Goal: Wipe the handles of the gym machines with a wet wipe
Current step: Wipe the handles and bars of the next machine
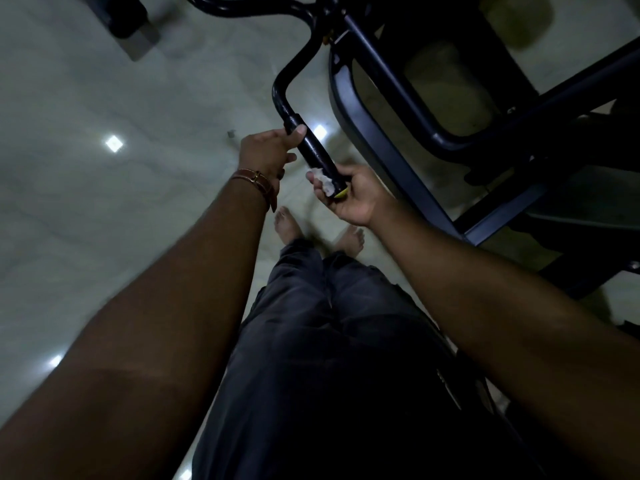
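Dark trousers [332, 341] and two bare feet [287, 223] fill the near ground. Above them the right hand [349, 195] curls round the lower end of the black handle [317, 150], pressing a crumpled white wet wipe [320, 180] against it just above the yellow end cap [341, 192]. The left hand [270, 152] — a bracelet [256, 180] at its wrist — grips the upper end of the same handle, thumb over the bar. Beyond, the dark machine frame [398, 157] stands on the pale glossy floor [104, 98].
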`<state>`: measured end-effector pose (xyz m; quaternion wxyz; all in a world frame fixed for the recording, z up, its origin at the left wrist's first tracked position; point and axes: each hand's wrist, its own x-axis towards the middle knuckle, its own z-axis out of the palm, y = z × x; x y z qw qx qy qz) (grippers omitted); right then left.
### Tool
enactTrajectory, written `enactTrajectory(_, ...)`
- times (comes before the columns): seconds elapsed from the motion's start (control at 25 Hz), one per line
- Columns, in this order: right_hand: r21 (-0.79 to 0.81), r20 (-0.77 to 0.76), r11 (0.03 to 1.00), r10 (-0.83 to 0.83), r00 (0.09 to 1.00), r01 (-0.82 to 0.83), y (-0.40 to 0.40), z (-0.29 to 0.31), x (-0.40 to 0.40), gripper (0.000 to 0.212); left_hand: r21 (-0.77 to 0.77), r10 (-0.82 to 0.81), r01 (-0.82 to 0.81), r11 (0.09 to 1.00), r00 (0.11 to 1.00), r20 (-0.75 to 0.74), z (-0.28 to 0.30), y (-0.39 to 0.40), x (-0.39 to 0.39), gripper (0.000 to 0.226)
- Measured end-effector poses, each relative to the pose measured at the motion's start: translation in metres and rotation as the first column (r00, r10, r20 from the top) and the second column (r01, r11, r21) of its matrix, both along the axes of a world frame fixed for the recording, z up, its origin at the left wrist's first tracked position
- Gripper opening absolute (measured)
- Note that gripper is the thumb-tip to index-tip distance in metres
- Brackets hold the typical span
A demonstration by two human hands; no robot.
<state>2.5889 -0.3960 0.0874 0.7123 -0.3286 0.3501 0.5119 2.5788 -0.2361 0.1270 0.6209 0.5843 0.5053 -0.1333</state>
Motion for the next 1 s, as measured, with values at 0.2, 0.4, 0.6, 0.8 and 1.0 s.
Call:
enactTrajectory(0.2,0.035,-0.07,0.999,-0.039,0.997,0.041,-0.012,0.006,-0.013,0.033,0.02,-0.021,0.021,1.0,1.0,-0.001,-0.002,0.001,0.0,0.034)
enactTrajectory(0.4,-0.358,0.355,0.932,0.189,0.915,-0.054,0.007,0.027,0.012,0.021,0.009,-0.001,0.001,1.0,1.0,0.005,-0.005,0.0,-0.002,0.034)
enactTrajectory(0.6,-0.821,0.394,0.399,0.913,-0.1,0.407,-0.003,0.014,-0.056,0.024,0.006,0.044,-0.044,0.999,0.999,0.009,-0.005,-0.005,-0.005,0.032)
enactTrajectory(0.8,-0.877,0.275,0.33,0.941,-0.196,0.349,0.008,0.007,-0.048,0.042,0.043,0.011,-0.011,0.999,1.0,0.016,0.0,-0.006,-0.004,0.036)
enactTrajectory(1.0,-0.87,0.328,0.36,0.933,-0.149,0.336,-0.019,0.009,-0.071,0.041,0.045,0.015,-0.016,0.999,1.0,0.015,-0.004,-0.005,-0.005,0.036)
